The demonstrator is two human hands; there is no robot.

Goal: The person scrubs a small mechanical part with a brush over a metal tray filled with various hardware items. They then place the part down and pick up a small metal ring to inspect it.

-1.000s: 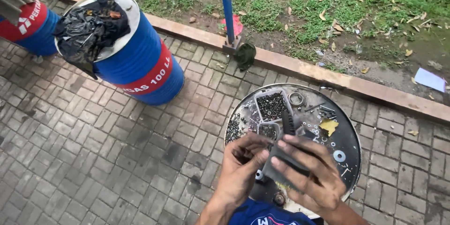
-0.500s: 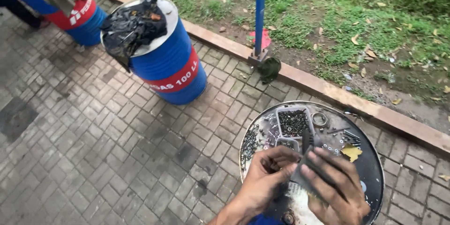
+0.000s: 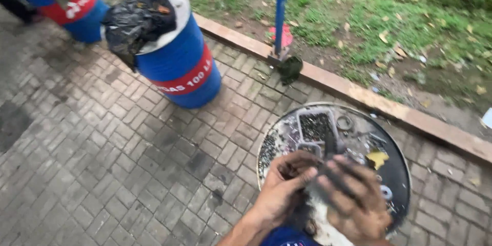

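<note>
My left hand (image 3: 284,189) and my right hand (image 3: 353,202) are close together over a round dark drum top (image 3: 397,174). Both are dirty and blurred. My right hand's fingers wrap over a dark flat part (image 3: 335,174). The curled fingers of my left hand press against the left side of that part. Something white (image 3: 320,223) shows below the hands. On the drum top lie a small square tray of dark bits (image 3: 315,125), a metal ring (image 3: 344,122), a yellow leaf (image 3: 377,158) and loose small metal pieces.
A blue drum with a red band (image 3: 179,66) stands to the left on the brick paving, a black bag (image 3: 136,20) stuffed in its top. A second blue drum (image 3: 77,15) is at the far left. A blue pole (image 3: 280,10) rises from the curb (image 3: 359,92); grass lies beyond.
The view has swung so the blue drum and the drum top sit further right. My hands have closed in together over the dark part, and my right fingers now cover more of it.
</note>
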